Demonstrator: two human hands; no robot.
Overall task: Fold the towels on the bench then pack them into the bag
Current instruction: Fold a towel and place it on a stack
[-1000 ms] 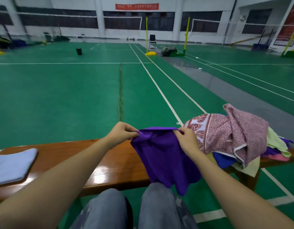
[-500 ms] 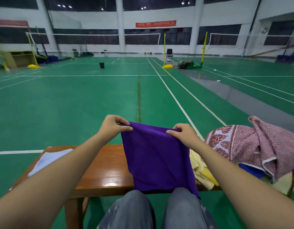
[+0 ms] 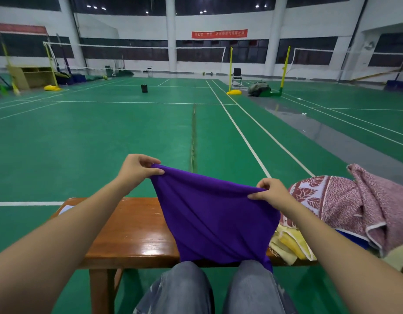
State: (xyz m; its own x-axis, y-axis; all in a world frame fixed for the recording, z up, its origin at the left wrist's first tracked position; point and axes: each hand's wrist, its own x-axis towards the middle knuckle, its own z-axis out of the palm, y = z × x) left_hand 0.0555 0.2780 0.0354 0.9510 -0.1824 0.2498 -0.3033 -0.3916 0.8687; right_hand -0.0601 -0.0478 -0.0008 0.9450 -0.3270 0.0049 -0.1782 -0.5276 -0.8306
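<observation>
Two top corners of the purple towel were pinched, one by the left hand, one by the right hand, fingers curled on the cloth. It hung spread over the desk, lower edge at the knees. A pile lay at its right

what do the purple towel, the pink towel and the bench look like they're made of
Purple towel: thin, soft cloth, perhaps microfibre; matte, and it sags in smooth folds where it is held up.
Pink towel: thicker woven cloth, probably cotton; speckled nubby face, leaf-patterned border.
Bench: wood under a glossy varnish; grain lines and bright reflections show on top.
</observation>
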